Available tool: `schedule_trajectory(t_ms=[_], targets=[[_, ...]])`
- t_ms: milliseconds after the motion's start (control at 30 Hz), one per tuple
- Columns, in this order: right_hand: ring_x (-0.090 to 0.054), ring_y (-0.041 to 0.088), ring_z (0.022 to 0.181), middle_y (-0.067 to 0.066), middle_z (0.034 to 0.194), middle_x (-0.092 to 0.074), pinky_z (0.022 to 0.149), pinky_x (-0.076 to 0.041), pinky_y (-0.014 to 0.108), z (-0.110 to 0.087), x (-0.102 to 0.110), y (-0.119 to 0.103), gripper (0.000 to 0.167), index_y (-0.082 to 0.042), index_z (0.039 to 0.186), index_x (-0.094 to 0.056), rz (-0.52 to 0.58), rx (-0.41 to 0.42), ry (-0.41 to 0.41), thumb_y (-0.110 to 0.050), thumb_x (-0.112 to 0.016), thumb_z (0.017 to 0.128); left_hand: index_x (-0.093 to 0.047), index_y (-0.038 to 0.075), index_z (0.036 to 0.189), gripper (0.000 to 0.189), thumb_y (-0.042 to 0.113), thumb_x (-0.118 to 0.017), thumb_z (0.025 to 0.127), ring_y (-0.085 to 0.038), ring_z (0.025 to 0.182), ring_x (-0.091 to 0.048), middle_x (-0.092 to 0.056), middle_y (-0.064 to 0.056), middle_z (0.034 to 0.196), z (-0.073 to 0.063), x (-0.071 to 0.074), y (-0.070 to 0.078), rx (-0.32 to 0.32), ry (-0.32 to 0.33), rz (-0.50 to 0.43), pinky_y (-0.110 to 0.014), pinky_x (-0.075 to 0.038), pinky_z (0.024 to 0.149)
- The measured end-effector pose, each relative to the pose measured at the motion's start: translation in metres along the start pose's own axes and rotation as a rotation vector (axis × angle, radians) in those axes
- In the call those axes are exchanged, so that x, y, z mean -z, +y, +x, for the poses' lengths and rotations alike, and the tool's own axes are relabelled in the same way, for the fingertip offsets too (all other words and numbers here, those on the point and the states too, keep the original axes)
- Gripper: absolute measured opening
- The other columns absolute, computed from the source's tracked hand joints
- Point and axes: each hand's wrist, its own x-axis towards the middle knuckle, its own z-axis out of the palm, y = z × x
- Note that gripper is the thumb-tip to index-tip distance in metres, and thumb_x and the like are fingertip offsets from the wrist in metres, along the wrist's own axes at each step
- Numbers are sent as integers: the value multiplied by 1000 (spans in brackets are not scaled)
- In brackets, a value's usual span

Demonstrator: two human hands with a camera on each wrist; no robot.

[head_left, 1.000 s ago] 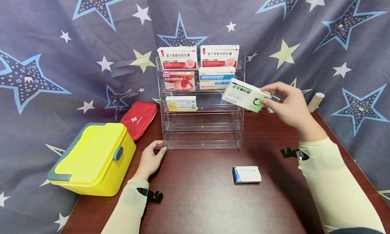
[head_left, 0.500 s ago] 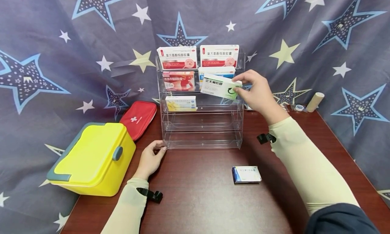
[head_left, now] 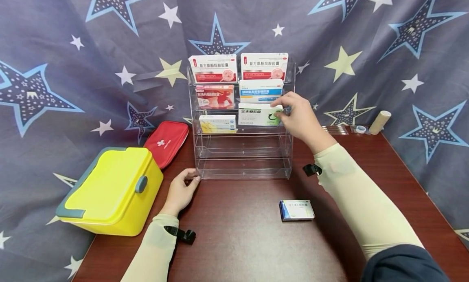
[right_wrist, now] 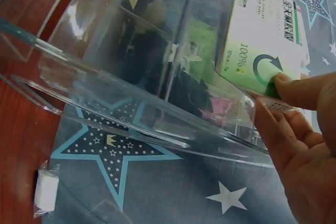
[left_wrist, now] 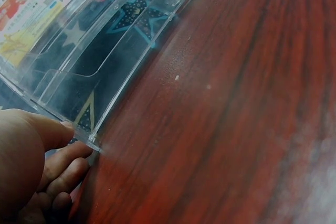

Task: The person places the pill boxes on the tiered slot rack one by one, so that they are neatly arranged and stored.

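My right hand (head_left: 298,115) pinches the right end of a white-and-green medicine box (head_left: 256,115) between thumb and fingers. The box stands upright in the third tier of a clear acrylic display rack (head_left: 243,175), right of a yellow-and-white medicine box (head_left: 218,125). In the right wrist view, the thumb lies on the green front of the same medicine box (right_wrist: 262,40). Down at the rack's lower left corner, my left hand (head_left: 182,194) grips the clear edge, its thumb (left_wrist: 55,132) on one side and curled fingers on the other.
Two red-and-white boxes (head_left: 214,70) fill the top tier; a red box (head_left: 215,98) and a blue-and-white box (head_left: 261,90) sit below. A small blue-and-white box (head_left: 297,210) lies on the table. Left are a yellow case (head_left: 113,188) and red first-aid pouch (head_left: 166,143); a bandage roll (head_left: 380,122) stands back right.
My right hand has carried the white-and-green medicine box leftward and down into the rack's third tier, and the box has levelled out. My left hand has stayed at the corner.
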Motion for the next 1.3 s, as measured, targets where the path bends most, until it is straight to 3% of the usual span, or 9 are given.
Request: schedule_trajectory(t_ms=[400, 733, 1000, 1300], targets=[[-60, 28, 83, 7, 102, -66, 79, -48, 49, -6, -7, -9, 17, -11, 108, -77, -223, -30, -107, -4, -75, 93, -69, 5, 123, 23, 12, -72, 100, -26, 107, -65, -74, -11, 112, 1, -2, -2, -1, 9, -5, -43, -47, 92], [-67, 34, 106, 10, 114, -67, 94, -52, 52, -12, -11, -13, 18, -10, 110, -77, -319, 24, -110, -2, -72, 95, -69, 4, 123, 24, 10, -72, 100, -28, 108, -66, -74, -12, 113, 0, -2, 0, 5, 10, -11, -45, -47, 94], [-68, 32, 103, 8, 115, -68, 88, -52, 49, -22, 1, -14, 18, -9, 108, -79, -260, 87, -31, -1, -72, 94, -69, 5, 124, 25, 12, -72, 101, -27, 109, -66, -73, -12, 114, 1, -2, 1, 11, 1, 0, -42, -47, 94], [-69, 20, 98, 1, 106, -71, 84, -57, 38, -63, 19, -7, 17, -9, 102, -80, -10, 62, 40, 3, -74, 92, -69, 5, 124, 25, 13, -72, 101, -26, 109, -66, -73, -11, 114, 0, -2, 0, 7, 0, -4, -43, -47, 94]])
